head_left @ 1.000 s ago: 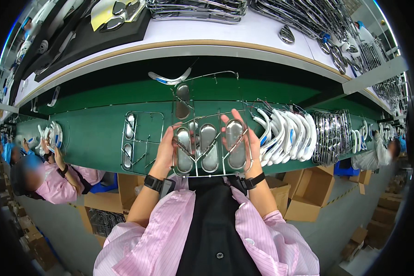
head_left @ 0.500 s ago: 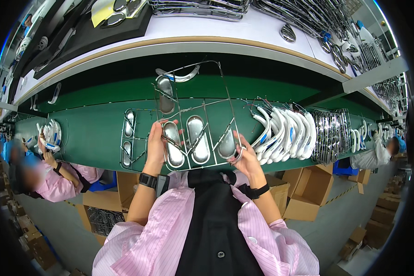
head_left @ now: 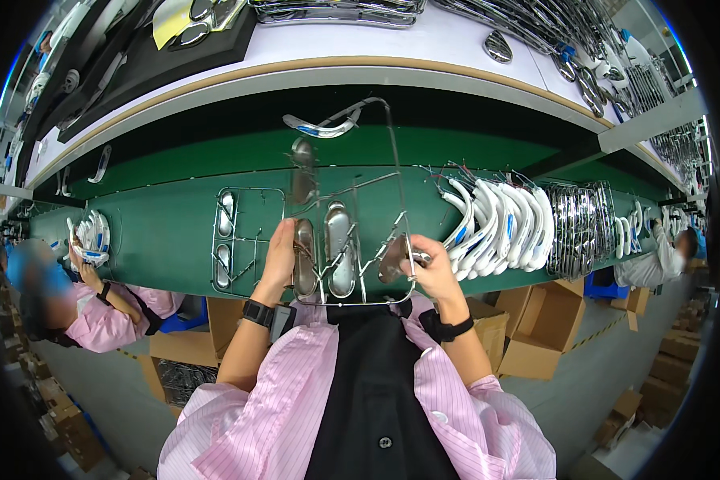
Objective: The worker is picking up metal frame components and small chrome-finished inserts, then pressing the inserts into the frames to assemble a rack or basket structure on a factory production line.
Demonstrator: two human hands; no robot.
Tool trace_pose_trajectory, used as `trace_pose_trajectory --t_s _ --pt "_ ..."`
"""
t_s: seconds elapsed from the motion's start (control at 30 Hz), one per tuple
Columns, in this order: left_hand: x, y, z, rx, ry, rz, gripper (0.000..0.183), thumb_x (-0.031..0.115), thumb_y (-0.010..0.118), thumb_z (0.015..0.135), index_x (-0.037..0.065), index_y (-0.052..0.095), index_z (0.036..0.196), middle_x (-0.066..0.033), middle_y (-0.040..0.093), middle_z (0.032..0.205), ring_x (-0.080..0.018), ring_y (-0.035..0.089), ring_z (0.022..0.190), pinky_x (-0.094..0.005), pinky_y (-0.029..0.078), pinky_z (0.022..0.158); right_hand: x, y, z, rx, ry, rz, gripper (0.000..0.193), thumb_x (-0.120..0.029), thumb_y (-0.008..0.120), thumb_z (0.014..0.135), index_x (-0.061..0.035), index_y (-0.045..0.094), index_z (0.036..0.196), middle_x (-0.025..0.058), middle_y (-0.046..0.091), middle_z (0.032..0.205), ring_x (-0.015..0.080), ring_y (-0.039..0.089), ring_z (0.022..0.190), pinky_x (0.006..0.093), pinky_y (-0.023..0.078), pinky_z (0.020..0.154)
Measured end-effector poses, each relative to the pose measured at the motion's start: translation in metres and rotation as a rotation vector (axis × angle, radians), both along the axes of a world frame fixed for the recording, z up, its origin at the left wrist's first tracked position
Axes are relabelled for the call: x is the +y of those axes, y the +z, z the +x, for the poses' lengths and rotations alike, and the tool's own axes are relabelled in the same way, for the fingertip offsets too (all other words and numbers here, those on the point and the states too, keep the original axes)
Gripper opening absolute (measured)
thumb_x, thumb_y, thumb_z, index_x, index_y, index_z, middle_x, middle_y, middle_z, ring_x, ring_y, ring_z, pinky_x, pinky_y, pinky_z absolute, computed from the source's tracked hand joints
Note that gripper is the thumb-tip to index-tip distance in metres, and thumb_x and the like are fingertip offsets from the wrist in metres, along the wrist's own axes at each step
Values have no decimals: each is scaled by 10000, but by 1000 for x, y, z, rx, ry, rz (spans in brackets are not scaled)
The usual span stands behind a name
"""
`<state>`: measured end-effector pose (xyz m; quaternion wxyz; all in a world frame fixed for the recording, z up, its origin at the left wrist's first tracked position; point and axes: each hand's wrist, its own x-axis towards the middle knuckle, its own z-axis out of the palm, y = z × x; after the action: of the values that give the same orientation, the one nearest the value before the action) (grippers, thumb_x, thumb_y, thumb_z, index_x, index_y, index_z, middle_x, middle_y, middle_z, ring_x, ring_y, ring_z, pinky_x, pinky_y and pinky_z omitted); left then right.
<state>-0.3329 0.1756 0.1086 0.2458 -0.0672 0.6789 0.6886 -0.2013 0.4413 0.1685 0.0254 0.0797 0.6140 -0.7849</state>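
Clock taken from the held wire rack [head_left: 360, 186], 12 = away from person. Rack is over the front part of the green bench [head_left: 168, 232], straight ahead of the torso, both hands on it. 4 oval metal plates [head_left: 340, 250] on it: 3 in a row near side, 1 at 11 o'clock; some motion blur. Left hand [head_left: 278, 260] at 8 o'clock, fingers together and clamped on rack's left edge, tips partly hidden. Right hand [head_left: 435, 268] at 4 o'clock, fingers curled, closed on rack's right edge; small shiny metal bit at its fingertips, can't tell if part of rack.

2nd rack [head_left: 258, 240] flat on bench at 9 o'clock, 2 oval plates along its left side. White curved piece [head_left: 324, 130] with blue mark, 12 o'clock, seen through rack's far end. Row of white curved pieces [head_left: 500, 232] at 3 o'clock, near right hand, wires at far ends. Just past them, stack of wire racks [head_left: 580, 232]. White shelf [head_left: 440, 48] at 12, more metal racks on it. Open cardboard box [head_left: 540, 324] at 4, below bench. Co-worker in pink [head_left: 108, 312] at 8, well apart.
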Motion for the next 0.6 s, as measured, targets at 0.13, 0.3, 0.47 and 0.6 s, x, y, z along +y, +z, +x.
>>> trace_pose_trajectory --t_s 0.13,0.3,0.47,0.6 --pt "14 10 5 -155 -76 -14 451 419 480 1004 26 547 1214 11 580 973 -59 522 845 -223 433 776 -9 -60 -30 -79 -11 -65 213 -63 592 784 7 634 980 62 670 883 156 629 822 285 500 747" --pt "14 -3 13 -244 27 27 417 394 473 1010 37 551 1210 20 575 726 -70 518 586 -221 437 569 -3 -206 -44 -361 71 507 266 -180 640 785 -22 626 999 152 664 854 280 655 821 366 522 755" --pt "0 -27 8 -35 -5 -90 474 440 465 1005 18 548 1205 14 570 891 -55 509 808 -220 429 731 -19 -195 -47 -87 -12 1044 321 -189 649 788 -45 628 1074 184 623 1028 331 600 919 397 493 780" --pt "21 5 10 -24 -39 -64 391 394 446 1022 33 571 1105 30 556 817 -49 494 717 -218 423 651 -24 -78 -56 -93 -89 19 329 -186 614 871 -26 598 1159 146 599 1143 281 568 1036 369 481 859"
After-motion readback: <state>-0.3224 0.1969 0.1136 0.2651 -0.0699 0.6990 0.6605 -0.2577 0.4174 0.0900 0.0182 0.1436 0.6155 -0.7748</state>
